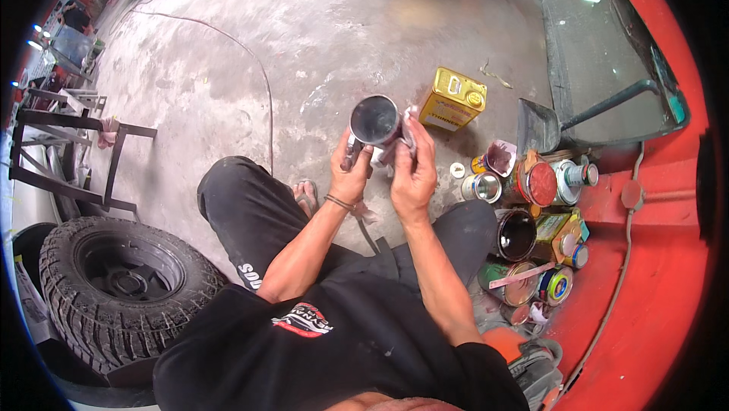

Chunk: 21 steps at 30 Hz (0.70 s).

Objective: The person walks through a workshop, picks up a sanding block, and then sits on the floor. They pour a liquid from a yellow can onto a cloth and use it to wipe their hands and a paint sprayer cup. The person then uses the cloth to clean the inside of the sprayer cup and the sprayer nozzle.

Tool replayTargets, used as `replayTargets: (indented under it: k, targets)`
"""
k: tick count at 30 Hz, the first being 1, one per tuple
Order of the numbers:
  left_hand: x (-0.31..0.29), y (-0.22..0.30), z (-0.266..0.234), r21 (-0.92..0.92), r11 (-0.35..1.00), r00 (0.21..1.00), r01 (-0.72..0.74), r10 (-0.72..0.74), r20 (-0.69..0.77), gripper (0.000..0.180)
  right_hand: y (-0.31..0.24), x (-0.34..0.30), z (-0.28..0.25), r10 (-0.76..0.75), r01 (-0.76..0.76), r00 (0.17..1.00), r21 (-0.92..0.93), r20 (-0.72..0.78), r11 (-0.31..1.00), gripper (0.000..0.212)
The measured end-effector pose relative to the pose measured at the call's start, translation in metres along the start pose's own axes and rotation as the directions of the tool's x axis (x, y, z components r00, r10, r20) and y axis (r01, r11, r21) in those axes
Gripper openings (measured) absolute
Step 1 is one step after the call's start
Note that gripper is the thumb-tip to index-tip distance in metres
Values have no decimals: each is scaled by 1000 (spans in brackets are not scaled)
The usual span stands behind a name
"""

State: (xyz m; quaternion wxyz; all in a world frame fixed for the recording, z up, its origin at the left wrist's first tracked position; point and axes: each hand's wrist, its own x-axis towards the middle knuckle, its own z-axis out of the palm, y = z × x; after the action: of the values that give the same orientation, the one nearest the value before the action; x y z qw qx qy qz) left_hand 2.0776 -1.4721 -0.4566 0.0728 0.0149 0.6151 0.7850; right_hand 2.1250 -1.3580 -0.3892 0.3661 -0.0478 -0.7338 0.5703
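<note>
Above my knees I hold what looks like a paint spray gun with a round metal cup (374, 120); the cup's open mouth faces up and its inside is dark. My left hand (350, 177) is wrapped round the gun's body below and left of the cup. My right hand (414, 177) is closed on a pale, stained rag (408, 137), pressed against the right side of the cup. My fingers cover much of the gun's lower part. A yellow rectangular thinner can (453, 99) stands on the floor just beyond my right hand.
Several paint cans (537, 183) crowd the floor at my right, beside a red wall (653, 259). A dustpan (539, 126) and a dark glass panel (600, 54) lie farther off. At left are a big tyre (125, 282) and a dark metal stand (83, 126). A hose (258, 61) crosses the floor.
</note>
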Motion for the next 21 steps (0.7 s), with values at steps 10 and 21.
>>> replayTargets:
  k: [10, 21]
  targets:
    - [-22, 43, 2, 136, 956, 907, -260, 194, 374, 68, 26, -8, -63, 677, -586, 692, 744, 252, 322, 36]
    - [-30, 25, -41, -90, 969, 894, 230, -174, 413, 69, 58, -5, -59, 682, -752, 582, 613, 443, 243, 41]
